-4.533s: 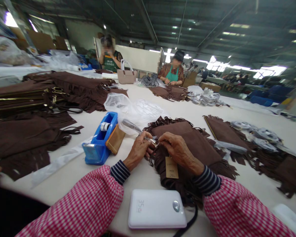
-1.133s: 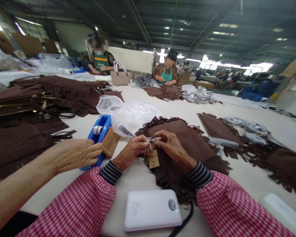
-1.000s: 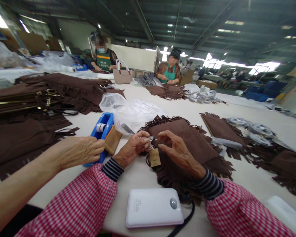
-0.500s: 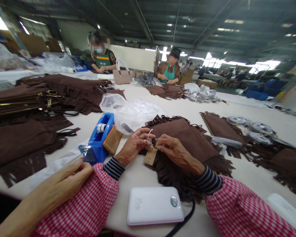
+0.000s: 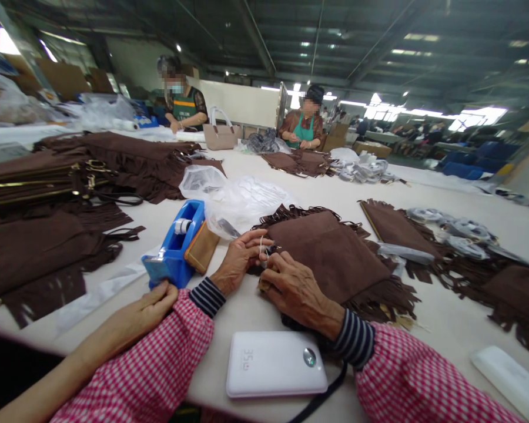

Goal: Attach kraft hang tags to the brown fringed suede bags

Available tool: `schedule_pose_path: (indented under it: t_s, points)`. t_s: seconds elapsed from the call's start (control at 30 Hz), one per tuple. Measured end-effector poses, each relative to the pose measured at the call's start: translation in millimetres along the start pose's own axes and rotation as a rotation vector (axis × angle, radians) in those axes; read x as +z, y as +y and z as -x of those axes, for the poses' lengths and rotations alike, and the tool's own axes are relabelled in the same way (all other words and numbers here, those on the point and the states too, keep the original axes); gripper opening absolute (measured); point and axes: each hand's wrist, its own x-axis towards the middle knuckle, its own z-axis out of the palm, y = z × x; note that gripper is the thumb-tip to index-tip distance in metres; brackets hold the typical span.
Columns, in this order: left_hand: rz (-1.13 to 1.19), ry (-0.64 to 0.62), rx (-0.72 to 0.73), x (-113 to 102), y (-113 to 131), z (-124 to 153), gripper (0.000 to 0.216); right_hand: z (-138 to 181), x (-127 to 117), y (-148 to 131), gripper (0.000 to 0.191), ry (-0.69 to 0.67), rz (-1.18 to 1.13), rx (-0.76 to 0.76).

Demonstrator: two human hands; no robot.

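My left hand (image 5: 238, 261) pinches a white string (image 5: 261, 248) that loops up from between its fingers, beside the left edge of a brown fringed bag (image 5: 330, 241). Closed over the cardboard hang tag (image 5: 263, 286), my right hand (image 5: 297, 289) leaves only a bit of the tag's edge showing. The bag lies flat, and its near fringe is partly behind my right hand. Where the string meets the bag is hidden by my fingers. Another person's hand (image 5: 161, 296) reaches in from the left, at the base of a blue tape dispenser (image 5: 176, 252).
A white power bank (image 5: 275, 364) with a black strap lies near the table edge. Clear plastic bags (image 5: 242, 202) lie beyond my hands. Brown fringed bags (image 5: 39, 235) are piled left; another brown bag (image 5: 401, 232) lies right with wrapped straps (image 5: 462, 232). Two people work across the table.
My right hand has moved left and down over the hang tag, now mostly covering it. The other person's hand has shifted right to the tape dispenser. My left hand stays nearly in place.
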Motion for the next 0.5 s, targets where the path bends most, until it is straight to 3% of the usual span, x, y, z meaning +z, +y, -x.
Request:
schedule_pose_path:
  t_s: [0.2,0.37,0.5]
  points:
    - [0.031,-0.002,0.008,0,1,-1,0.055,-8,-12,27,0.018,0.191,-0.616,0.169]
    - [-0.001,-0.013,-0.001,4,3,3,0.062,-23,-13,53,0.022,0.092,-0.974,0.381]
    - [-0.134,0.010,0.097,10,7,4,0.065,-35,-12,59,0.014,0.048,-1.012,0.353]
